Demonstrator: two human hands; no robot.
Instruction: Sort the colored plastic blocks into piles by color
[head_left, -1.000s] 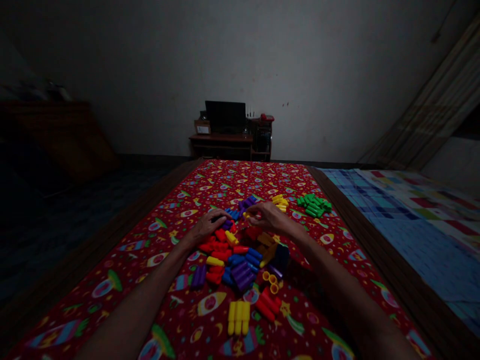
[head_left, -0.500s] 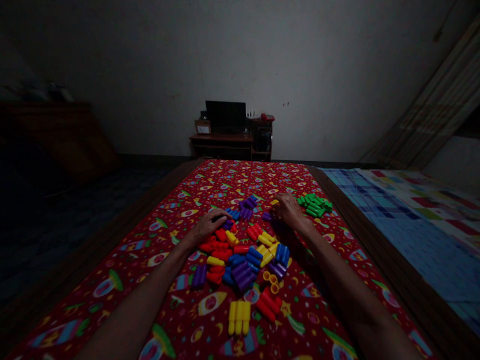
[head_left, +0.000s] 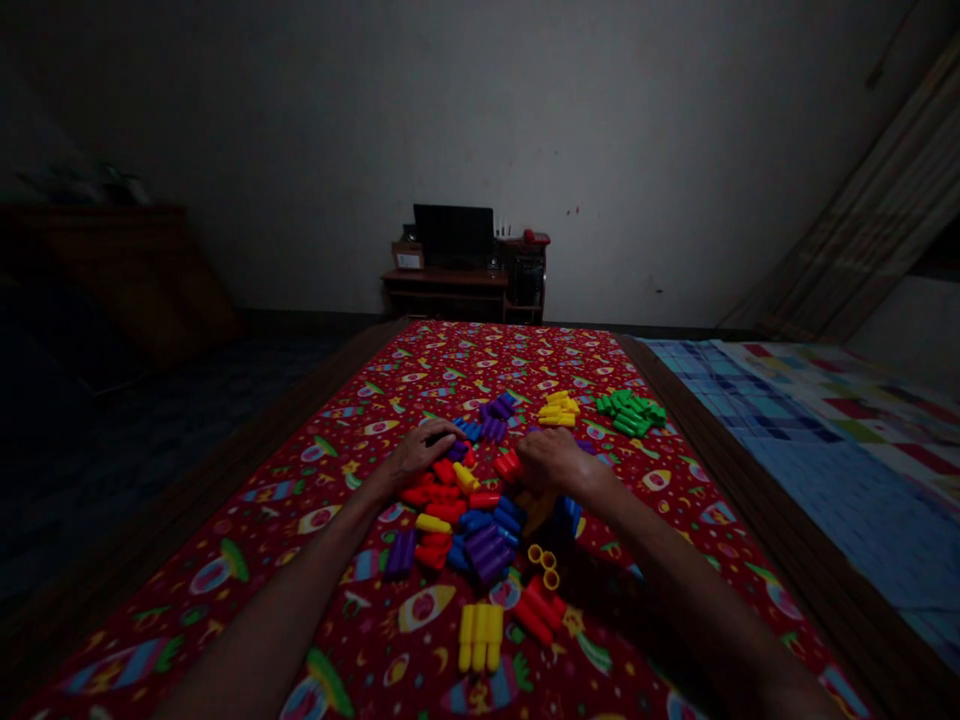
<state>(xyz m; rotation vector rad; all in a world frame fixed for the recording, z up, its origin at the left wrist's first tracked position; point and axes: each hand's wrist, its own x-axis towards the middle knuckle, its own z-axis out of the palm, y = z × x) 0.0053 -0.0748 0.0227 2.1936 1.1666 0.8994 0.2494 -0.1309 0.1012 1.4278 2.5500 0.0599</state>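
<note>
A mixed heap of plastic tube blocks (head_left: 480,515) in red, yellow, blue and purple lies on a red patterned cloth (head_left: 375,640). My left hand (head_left: 417,452) rests palm down on the heap's far left edge, fingers curved over the pieces. Over the heap's right side my right hand (head_left: 551,460) hovers with fingers bent down onto the blocks; what the fingers hold, if anything, is hidden. Beyond the hands lie sorted groups: purple and blue blocks (head_left: 491,417), yellow blocks (head_left: 559,409) and green blocks (head_left: 630,411).
Three joined yellow tubes (head_left: 480,636) and red tubes (head_left: 536,607) lie nearer me. A chequered blue mat (head_left: 825,450) adjoins the cloth on the right. A low wooden desk with a dark screen (head_left: 454,260) stands against the far wall. The floor on the left is dark.
My right hand went out to the yellow group beyond the heap, then came back onto the heap's right side. The left hand stayed put.
</note>
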